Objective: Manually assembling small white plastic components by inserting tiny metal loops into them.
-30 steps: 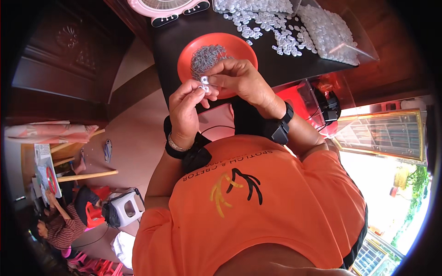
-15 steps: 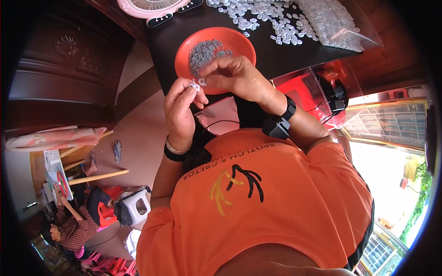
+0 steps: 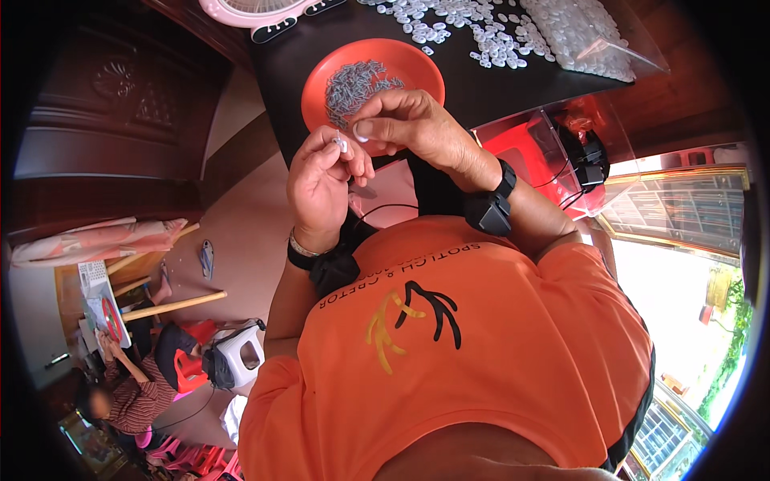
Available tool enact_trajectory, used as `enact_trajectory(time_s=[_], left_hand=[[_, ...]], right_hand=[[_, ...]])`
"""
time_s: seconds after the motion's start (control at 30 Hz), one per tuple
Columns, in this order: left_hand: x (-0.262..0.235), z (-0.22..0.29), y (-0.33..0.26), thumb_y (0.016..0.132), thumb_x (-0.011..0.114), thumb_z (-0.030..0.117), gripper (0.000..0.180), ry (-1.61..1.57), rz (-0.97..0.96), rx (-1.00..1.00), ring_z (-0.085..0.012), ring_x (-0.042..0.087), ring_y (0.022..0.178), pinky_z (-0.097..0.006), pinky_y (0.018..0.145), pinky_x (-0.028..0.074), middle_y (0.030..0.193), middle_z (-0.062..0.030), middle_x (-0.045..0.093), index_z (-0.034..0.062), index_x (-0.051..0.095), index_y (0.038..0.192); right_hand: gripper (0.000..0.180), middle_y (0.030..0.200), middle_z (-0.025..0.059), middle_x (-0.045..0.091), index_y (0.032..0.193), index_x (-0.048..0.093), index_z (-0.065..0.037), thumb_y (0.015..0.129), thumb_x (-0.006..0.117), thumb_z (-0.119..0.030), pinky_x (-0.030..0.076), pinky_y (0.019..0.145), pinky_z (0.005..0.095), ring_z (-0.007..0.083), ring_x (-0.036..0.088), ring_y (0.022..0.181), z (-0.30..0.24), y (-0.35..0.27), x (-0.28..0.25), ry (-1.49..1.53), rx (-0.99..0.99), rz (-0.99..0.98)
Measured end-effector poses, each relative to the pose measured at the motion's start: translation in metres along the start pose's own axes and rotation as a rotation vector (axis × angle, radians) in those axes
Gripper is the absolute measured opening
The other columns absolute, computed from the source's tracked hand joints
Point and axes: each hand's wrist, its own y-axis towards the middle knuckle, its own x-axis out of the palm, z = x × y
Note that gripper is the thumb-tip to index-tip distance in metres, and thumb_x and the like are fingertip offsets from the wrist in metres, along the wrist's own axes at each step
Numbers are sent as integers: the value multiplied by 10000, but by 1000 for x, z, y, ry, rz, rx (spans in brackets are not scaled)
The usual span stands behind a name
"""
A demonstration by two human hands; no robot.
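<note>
My left hand (image 3: 317, 188) pinches a small white plastic clip (image 3: 342, 145) between thumb and fingertips, with a thin grey screw or nail showing at it. Close by on the right, my right hand (image 3: 421, 132) is closed, thumb against forefinger, on another small white piece (image 3: 362, 138) that its fingers partly cover. The two pieces are apart. Just beyond my hands, an orange-red plate (image 3: 427, 74) holds a heap of grey screws or nails (image 3: 353, 90). Many small white clips (image 3: 497, 46) lie loose on the black table (image 3: 281, 88), beside a clear bag of them (image 3: 581, 40).
A pink fan (image 3: 261, 14) stands at the table's far left. To the right are a red stool (image 3: 513, 152) and a clear box with a black device (image 3: 591, 168). At the left, another person (image 3: 140, 401) sits near a white stool (image 3: 239, 359).
My hands have drawn slightly apart. The left wrist has turned, showing more palm, and the right thumb has closed down over its white piece.
</note>
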Motion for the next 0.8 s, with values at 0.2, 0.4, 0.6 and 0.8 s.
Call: enact_trajectory(time_s=[0.2, 0.4, 0.6, 0.8], left_hand=[[-2, -2, -4, 887, 418, 179, 187, 104, 23, -29, -212, 600, 698, -259, 596, 441, 809, -171, 623, 16, 487, 824], [-2, -3, -4, 888, 424, 176, 189, 97, 96, -7, -210, 614, 720, -257, 612, 458, 869, -190, 640, 11, 502, 839], [0, 2, -5, 890, 421, 166, 180, 153, 108, 50, -189, 599, 706, -250, 601, 440, 820, -157, 627, 10, 494, 840], [7, 3, -5, 901, 450, 159, 181, 443, 217, -58, -77, 477, 562, -205, 529, 368, 635, -11, 492, 40, 494, 771]], right_hand=[[125, 729, 5, 616, 986, 656, -31, 894, 595, -89, 449, 587, 188, 49, 547, 630, 1, 1, 9, 92, 82, 238], [85, 743, 17, 638, 902, 665, -2, 861, 626, -65, 484, 623, 215, 67, 593, 690, 7, -1, 13, 150, -10, 182], [100, 773, 39, 654, 904, 661, 5, 824, 661, -56, 483, 641, 207, 64, 598, 701, 6, 1, -1, -53, -79, 127], [90, 811, 30, 650, 914, 658, -8, 836, 651, -51, 481, 678, 204, 77, 596, 724, 0, 4, -9, 53, 64, 159]])
